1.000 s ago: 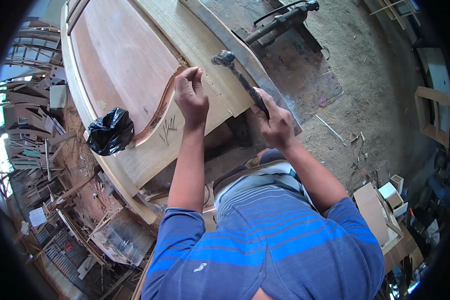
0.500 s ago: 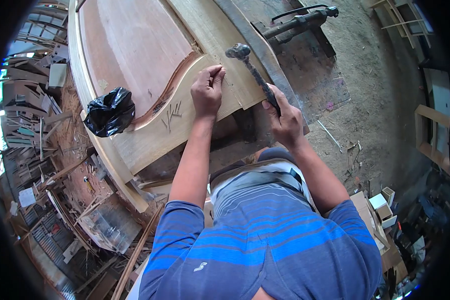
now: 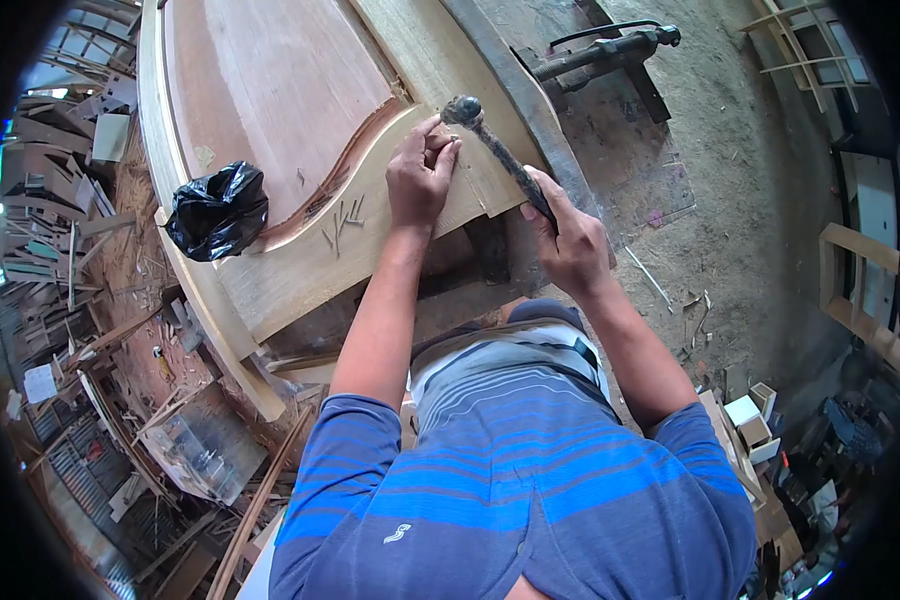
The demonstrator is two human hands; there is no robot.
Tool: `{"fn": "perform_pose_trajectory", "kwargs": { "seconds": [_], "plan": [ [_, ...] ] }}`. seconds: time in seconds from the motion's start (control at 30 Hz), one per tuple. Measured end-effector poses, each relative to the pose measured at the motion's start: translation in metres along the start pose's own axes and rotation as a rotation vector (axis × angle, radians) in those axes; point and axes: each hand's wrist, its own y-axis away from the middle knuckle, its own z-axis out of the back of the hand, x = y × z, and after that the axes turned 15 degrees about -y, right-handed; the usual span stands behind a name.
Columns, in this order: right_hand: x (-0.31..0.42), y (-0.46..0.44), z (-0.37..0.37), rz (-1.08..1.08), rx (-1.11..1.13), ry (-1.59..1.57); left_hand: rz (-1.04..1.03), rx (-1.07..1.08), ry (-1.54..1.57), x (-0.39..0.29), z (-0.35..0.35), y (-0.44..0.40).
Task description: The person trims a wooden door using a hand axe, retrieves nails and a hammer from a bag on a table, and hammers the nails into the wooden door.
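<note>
My right hand (image 3: pixel 570 238) is closed around the handle of a hammer (image 3: pixel 510 160). Its dark, rounded head is just above the fingertips of my left hand (image 3: pixel 420 180). Those left fingers are pinched together over the wooden frame, near a joint line; whatever sits between them is too small to make out. The pale wooden frame (image 3: pixel 310 265) has a curved inner edge around a reddish-brown panel (image 3: pixel 270 90). Several short, thin nails or pegs (image 3: pixel 342 224) lie loose on the frame, left of my left hand. Beyond them rests a crumpled black plastic bag (image 3: pixel 218 212).
A dark metal clamp or vise (image 3: pixel 610 55) projects at the bench's far right. Wood scraps and offcuts (image 3: pixel 80 240) crowd the floor at left. Wooden frames (image 3: pixel 860 290) stand at the right, and small boxes (image 3: pixel 755 415) sit at lower right.
The hammer head has moved slightly left and down, closer to my left fingertips. My left fingers have shifted a little, with the index finger more raised. The view has tilted slightly.
</note>
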Motion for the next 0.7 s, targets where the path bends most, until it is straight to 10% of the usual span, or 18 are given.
{"fn": "perform_pose_trajectory", "kwargs": {
  "seconds": [0.4,0.53,0.7],
  "plan": [
    [0.024,-0.005,0.006,0.196,-0.051,-0.048,0.03,0.015,-0.04,0.002,0.0,0.001],
    [0.005,-0.001,0.004,-0.2,0.199,0.263,0.014,0.009,-0.056,0.0,-0.001,-0.002],
    [0.023,-0.005,0.004,0.112,-0.017,-0.003,-0.012,-0.006,-0.046,0.005,-0.001,-0.002]
  ]
}}
